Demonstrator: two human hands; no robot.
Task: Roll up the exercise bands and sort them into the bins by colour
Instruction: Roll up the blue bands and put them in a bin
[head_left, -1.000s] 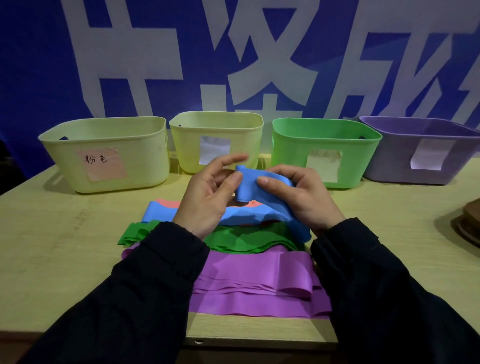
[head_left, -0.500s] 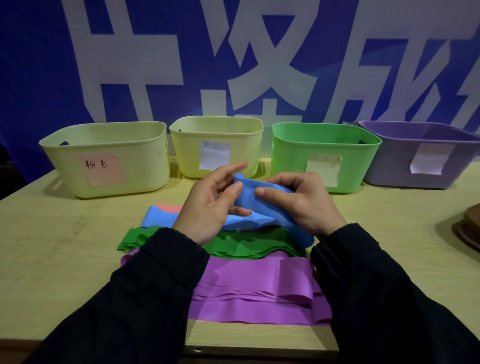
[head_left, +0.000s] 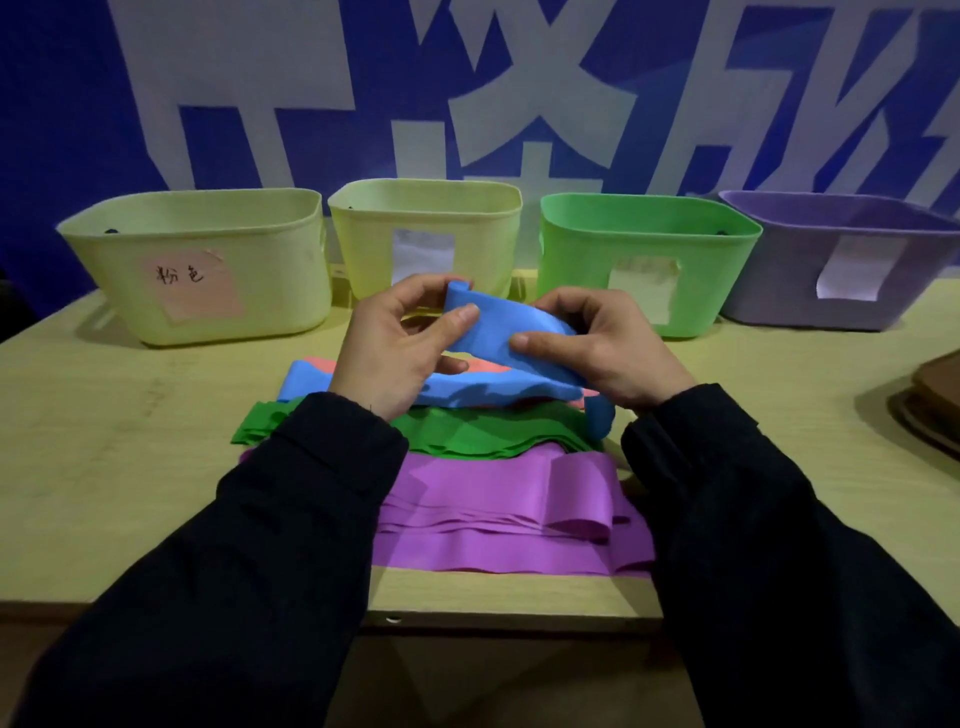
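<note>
Frame centre: left hand (head_left: 395, 348) and right hand (head_left: 602, 348) both pinch the blue band (head_left: 498, 332), held between them above the band pile (head_left: 493, 483) on the counter (head_left: 104, 441).

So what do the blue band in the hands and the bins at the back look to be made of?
The thin blue exercise band looks like matte latex or rubber sheet: it bends limply between the left hand and right hand. The pale yellow bin with the pink label and the green bin look like moulded plastic with a smooth, slightly glossy finish and rounded rims.
</note>
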